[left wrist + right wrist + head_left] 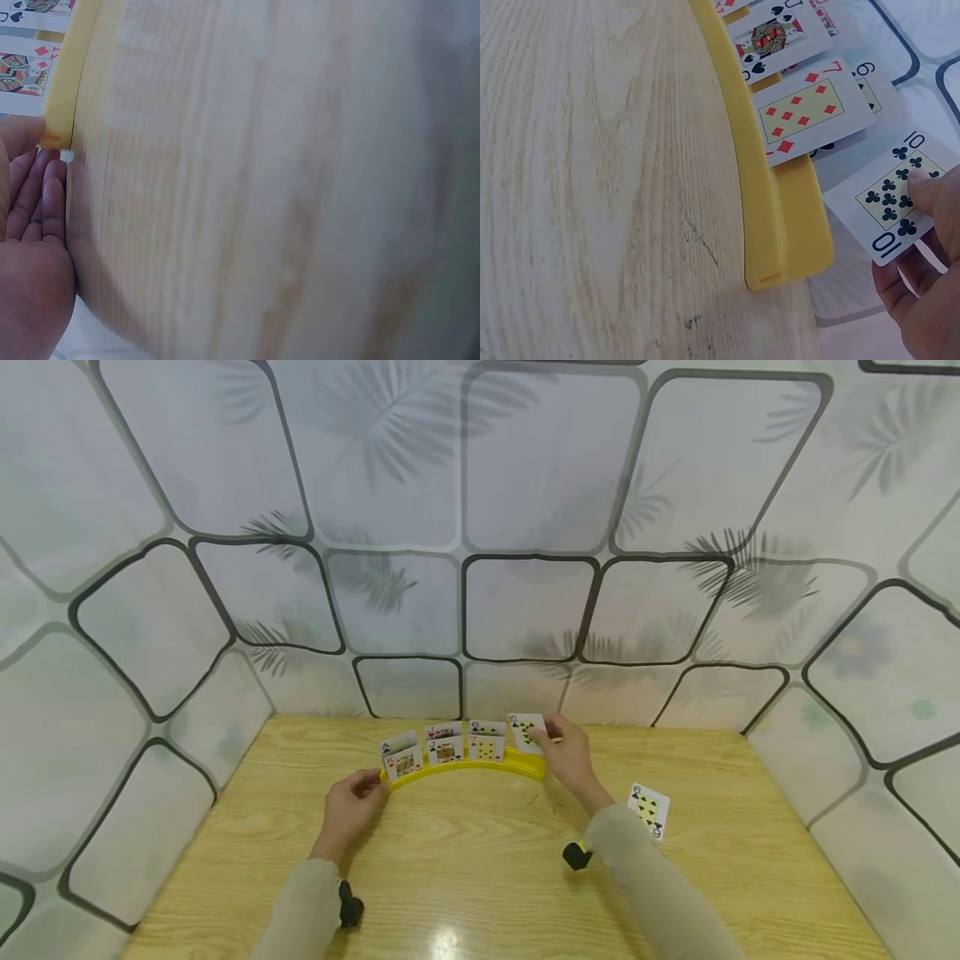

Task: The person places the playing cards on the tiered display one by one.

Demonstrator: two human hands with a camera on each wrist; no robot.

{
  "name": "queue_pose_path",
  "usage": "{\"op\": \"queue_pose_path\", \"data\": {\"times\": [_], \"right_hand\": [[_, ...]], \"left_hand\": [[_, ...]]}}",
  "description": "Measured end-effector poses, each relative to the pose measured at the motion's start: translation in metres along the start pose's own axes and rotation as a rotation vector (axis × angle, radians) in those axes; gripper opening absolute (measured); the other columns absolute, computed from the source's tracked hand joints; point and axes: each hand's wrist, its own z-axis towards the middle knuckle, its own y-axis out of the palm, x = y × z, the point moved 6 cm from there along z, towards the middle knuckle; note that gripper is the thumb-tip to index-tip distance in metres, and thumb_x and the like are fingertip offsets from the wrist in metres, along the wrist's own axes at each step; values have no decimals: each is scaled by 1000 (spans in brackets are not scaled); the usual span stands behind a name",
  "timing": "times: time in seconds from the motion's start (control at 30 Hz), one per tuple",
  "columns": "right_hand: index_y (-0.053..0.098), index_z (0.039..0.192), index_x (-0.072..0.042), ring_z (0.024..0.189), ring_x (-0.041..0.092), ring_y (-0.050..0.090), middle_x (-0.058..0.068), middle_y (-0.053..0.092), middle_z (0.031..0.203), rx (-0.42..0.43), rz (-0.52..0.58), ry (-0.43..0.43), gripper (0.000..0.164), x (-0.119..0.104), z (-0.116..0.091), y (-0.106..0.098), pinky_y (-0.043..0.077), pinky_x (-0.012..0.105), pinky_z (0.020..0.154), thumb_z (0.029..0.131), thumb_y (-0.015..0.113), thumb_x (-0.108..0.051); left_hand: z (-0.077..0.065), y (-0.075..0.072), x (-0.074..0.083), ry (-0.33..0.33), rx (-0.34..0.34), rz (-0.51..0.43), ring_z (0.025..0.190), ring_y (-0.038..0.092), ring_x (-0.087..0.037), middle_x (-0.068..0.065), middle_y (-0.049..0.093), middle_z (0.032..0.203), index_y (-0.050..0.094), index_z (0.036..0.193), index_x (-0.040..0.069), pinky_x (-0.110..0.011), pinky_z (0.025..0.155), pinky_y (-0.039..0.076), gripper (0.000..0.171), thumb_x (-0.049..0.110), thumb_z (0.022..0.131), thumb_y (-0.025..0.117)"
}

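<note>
A curved yellow card holder (465, 766) stands on the table, with playing cards upright in two rows. Its front row shows a king of diamonds (405, 763), a jack of spades (769, 37) and a seven of diamonds (807, 114); other cards stand partly hidden behind them. At the holder's left end, my left hand (352, 807) pinches the tip, thumb on top in the left wrist view. My right hand (567, 760) holds a ten of clubs (885, 196) between thumb and fingers, face toward me, close by the holder's bare right end.
A black six card (648, 811) lies face up on the wooden table (465, 877), right of my right forearm. Patterned walls (525, 610) rise behind the table's back edge and at both sides.
</note>
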Motion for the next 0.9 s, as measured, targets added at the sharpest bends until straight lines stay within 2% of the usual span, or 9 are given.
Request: {"op": "queue_pose_path", "data": {"times": [0.13,0.33,0.57,0.9], "right_hand": [[74,107,-6,89,24,64,13,74,99,-3,0,-17,13,-2,-1,3,53,32,76,102,71,-17],[73,107,-7,91,22,64,12,74,100,-16,-17,8,14,-3,-3,8,52,34,78,103,71,-20],[67,103,-6,87,21,63,13,72,96,-34,13,23,13,0,-5,11,52,34,76,104,68,-19],[64,107,-3,82,22,63,13,68,89,-26,-4,13,15,0,-4,11,56,39,76,103,69,-17]], "left_hand": [[0,0,0,-2,2,-2,95,68,-15,-19,76,113,74,124,-3,-15,79,52,28,7,98,71],[-1,0,1,-15,0,-3,95,67,-14,-19,76,113,74,124,-3,-15,80,51,28,8,98,72],[-1,0,2,-22,-3,-5,96,67,-14,-19,76,114,74,124,-2,-15,80,51,28,8,99,71],[-2,0,2,-26,-2,4,97,67,-16,-18,76,114,74,124,-2,-17,80,51,28,9,99,71]]}}
